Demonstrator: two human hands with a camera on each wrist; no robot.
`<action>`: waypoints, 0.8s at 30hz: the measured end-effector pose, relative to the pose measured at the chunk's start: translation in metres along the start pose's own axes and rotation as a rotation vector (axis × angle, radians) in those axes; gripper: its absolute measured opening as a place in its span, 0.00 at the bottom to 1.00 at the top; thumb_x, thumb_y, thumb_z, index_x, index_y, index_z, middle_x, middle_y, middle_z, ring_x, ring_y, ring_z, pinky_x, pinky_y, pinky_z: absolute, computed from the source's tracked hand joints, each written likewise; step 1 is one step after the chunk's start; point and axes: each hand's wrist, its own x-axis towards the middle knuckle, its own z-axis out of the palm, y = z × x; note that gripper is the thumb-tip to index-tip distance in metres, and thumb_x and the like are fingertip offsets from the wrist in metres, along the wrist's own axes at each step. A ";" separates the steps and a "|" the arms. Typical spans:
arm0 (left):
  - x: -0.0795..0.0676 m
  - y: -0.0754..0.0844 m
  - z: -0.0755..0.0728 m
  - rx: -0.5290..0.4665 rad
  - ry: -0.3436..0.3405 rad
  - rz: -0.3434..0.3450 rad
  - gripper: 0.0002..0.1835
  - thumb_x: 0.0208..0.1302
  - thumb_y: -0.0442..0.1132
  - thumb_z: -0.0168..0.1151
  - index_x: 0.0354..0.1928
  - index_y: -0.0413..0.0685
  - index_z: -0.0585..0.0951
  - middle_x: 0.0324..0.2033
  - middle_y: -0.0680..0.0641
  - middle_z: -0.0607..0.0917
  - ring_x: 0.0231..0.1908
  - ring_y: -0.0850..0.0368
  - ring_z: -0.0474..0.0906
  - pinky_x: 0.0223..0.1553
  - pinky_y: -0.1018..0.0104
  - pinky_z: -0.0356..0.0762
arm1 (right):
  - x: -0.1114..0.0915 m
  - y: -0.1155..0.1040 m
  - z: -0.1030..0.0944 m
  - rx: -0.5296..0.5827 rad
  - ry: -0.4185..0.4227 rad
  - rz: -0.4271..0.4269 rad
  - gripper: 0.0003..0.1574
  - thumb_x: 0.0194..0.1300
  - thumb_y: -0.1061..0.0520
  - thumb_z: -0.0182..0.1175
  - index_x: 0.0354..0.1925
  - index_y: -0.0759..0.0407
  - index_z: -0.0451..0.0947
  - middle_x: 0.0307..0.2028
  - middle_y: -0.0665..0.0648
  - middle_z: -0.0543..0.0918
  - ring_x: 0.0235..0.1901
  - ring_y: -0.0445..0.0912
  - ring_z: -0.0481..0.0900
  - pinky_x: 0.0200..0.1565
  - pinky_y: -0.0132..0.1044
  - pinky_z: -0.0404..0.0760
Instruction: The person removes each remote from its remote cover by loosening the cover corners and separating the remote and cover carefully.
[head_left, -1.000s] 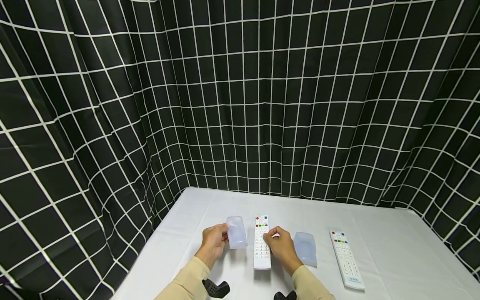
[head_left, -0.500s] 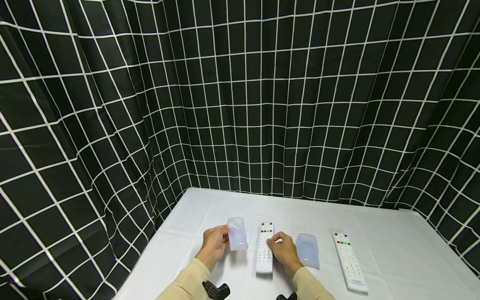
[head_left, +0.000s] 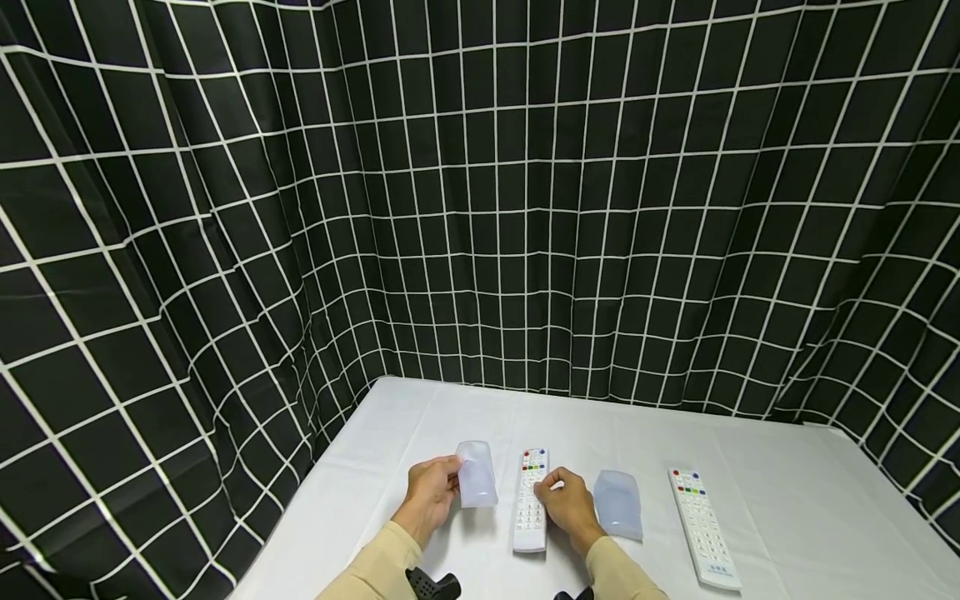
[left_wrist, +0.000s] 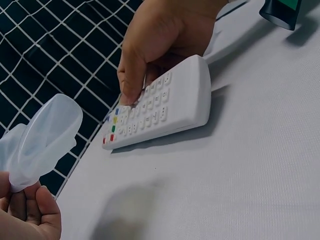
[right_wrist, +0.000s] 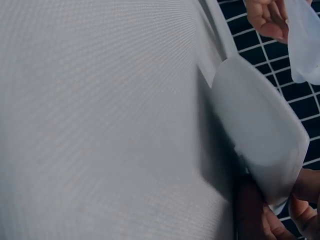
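My left hand (head_left: 431,493) pinches a translucent, soft-looking remote cover (head_left: 477,477) by its left side, above the table. In the left wrist view the cover (left_wrist: 50,135) looks hollow and thin-walled. My right hand (head_left: 567,504) pinches a white remote control (head_left: 530,521) by its right edge, thumb on the button face. Its coloured buttons point away from me. The left wrist view has the remote (left_wrist: 175,97) tilted just over the cloth; whether its lower end touches cannot be told. Cover and remote are side by side, apart. The right wrist view shows the remote's (right_wrist: 260,120) smooth back.
A second translucent cover (head_left: 618,508) lies on the white table (head_left: 420,408) right of my right hand. Farther right lies a second white remote (head_left: 703,529), buttons up. Black curtains with a white grid (head_left: 480,208) enclose the table's back and sides.
The head view has shifted slightly. The remote in my right hand has come a little nearer and to the right. My left hand holds the cover almost as before.
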 end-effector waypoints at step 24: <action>-0.003 -0.003 -0.006 0.038 -0.003 -0.005 0.13 0.64 0.26 0.58 0.48 0.22 0.74 0.38 0.38 0.81 0.39 0.50 0.77 0.45 0.58 0.73 | -0.002 -0.003 0.001 -0.110 0.033 -0.021 0.08 0.59 0.59 0.62 0.30 0.57 0.71 0.21 0.53 0.74 0.21 0.46 0.71 0.22 0.37 0.68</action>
